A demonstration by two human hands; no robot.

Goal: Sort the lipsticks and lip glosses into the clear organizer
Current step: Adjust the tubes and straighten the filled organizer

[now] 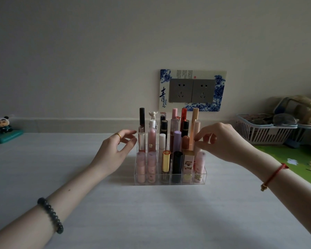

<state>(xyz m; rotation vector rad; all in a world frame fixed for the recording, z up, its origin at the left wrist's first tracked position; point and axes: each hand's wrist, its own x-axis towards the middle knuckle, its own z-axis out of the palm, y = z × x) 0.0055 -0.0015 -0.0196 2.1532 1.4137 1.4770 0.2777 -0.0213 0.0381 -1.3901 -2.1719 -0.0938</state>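
Observation:
The clear organizer [204, 174] stands in the middle of the white table, its compartments filled with several upright lipsticks and lip glosses. A gold lipstick [166, 160] and a black one [177, 166] stand in the front row; taller glosses such as a red tube [183, 116] stand behind. My left hand [115, 151] hovers at the organizer's left side, fingers spread, holding nothing. My right hand [221, 142] is at the right side, thumb and forefinger pinched by a pale pink tube [197, 126]; whether it grips the tube is unclear.
A white slatted basket [266, 132] with pouches sits at the back right beside a green mat [294, 159]. A panda figurine [3, 127] stands far left. Wall sockets [192, 90] sit behind the organizer.

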